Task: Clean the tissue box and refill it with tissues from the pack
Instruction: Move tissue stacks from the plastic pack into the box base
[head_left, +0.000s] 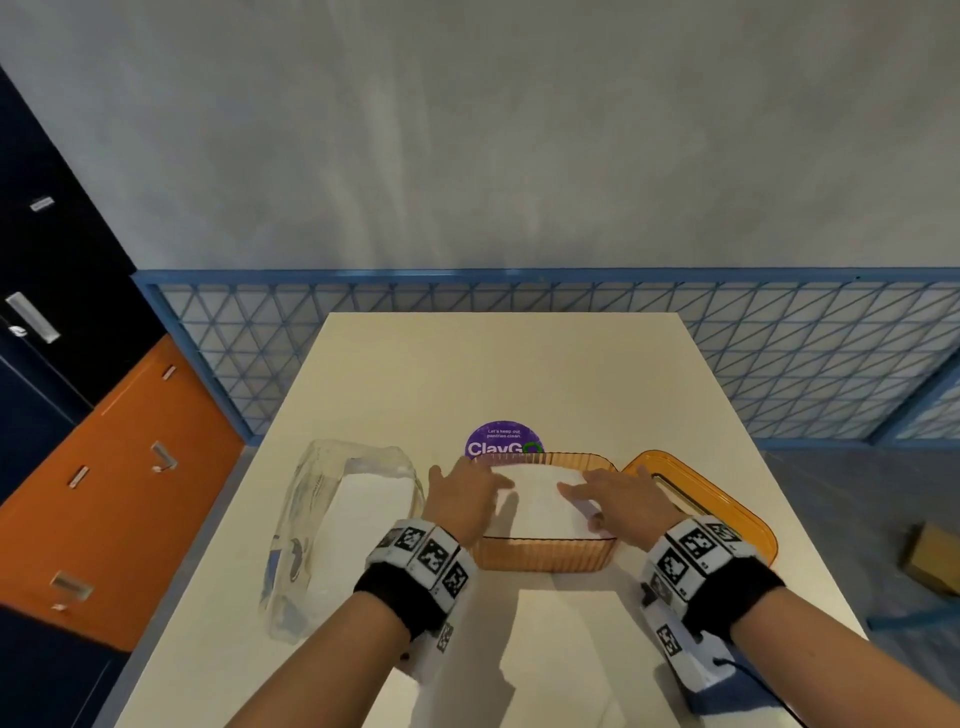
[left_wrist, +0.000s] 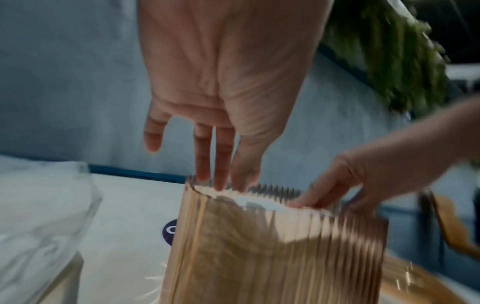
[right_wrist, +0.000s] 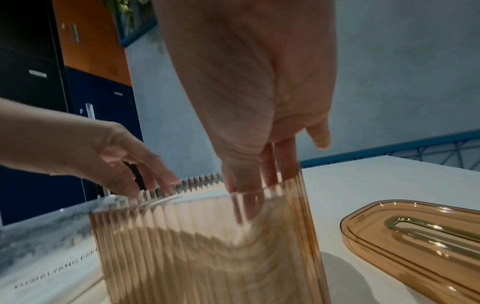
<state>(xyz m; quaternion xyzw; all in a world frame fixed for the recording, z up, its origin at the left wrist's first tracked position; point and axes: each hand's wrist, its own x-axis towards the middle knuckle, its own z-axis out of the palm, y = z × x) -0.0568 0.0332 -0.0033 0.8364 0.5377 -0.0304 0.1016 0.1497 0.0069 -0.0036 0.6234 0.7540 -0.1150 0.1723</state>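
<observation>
The lockers (head_left: 78, 415), orange and dark blue, stand at the far left, off the desk (head_left: 467, 364).

The tissue pack (head_left: 337, 525), a clear plastic wrapper, lies on the left part of the desk. White tissue shows through its open far end.

The left hand (head_left: 465, 493) reaches over the left end of the tissue box (head_left: 543, 558). Its fingers (left_wrist: 221, 160) are extended and relaxed, with the tips down at the box rim on the stack of tissues (head_left: 540, 504). The hand grips nothing.

The tissue box is an amber, ribbed, see-through container. It stands upright at the middle of the desk, just right of the tissue pack, with its top open. The white tissues lie inside it.

A round purple sticker (head_left: 504, 441) sits on the desk directly behind the box.

The right hand (head_left: 618, 499) reaches over the right end of the box. Its fingers (right_wrist: 283, 160) are straight and dip inside the box wall, pressing on the tissues. The hand grips nothing.

The lid (head_left: 727, 514), amber with a long slot, lies flat on the desk, just right of the box.

A blue mesh rail (head_left: 571, 312) runs behind the desk.
</observation>
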